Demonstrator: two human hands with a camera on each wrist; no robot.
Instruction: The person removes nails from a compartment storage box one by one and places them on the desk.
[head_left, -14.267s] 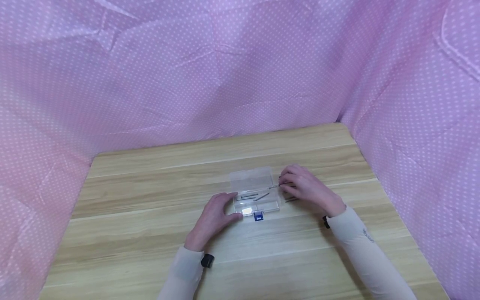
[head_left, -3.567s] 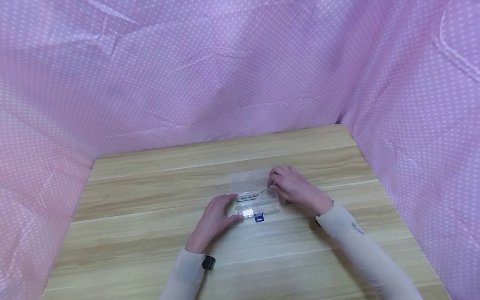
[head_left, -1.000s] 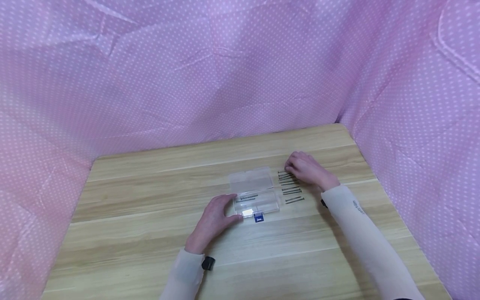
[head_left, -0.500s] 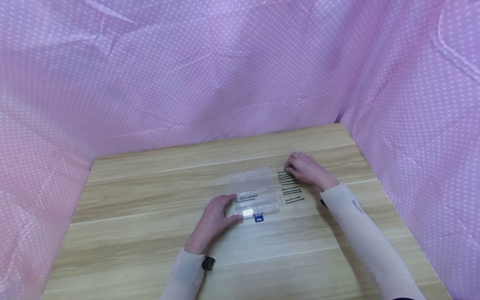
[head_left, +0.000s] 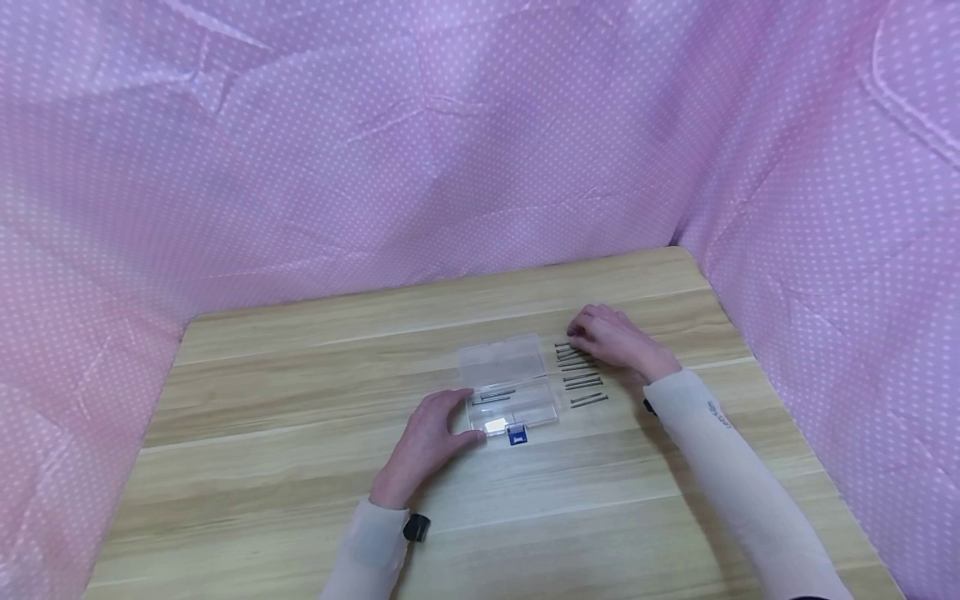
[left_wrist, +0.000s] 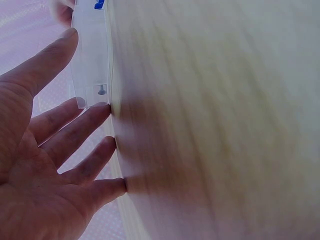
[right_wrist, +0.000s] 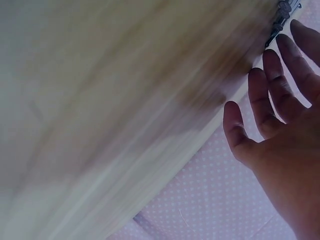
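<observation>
A clear plastic box (head_left: 534,406) lies with its lid (head_left: 501,362) folded back on the table. Its back compartment contains several steel nails (head_left: 492,397), and a blue label (head_left: 517,434) marks its front. My left hand (head_left: 423,442) grips the box's left end, thumb at the front corner and index finger at the back. Right of the box, several more nails (head_left: 582,382) lie in a rough column. At the column's far end is my right hand (head_left: 611,333), fingers bent and fingertips right at the farthest nails; I cannot tell whether it pinches one.
The wood-grain table (head_left: 300,417) extends around the box on all sides. Pink polka-dot cloth (head_left: 375,150) hangs behind it and along both sides. Each wrist carries a black camera, the left one (head_left: 416,527) beside the sleeve cuff.
Since 3.6 s ago, my right hand has gone from over the box to the far end of the nail column; it barely moves in the last second. My left hand keeps its place.
</observation>
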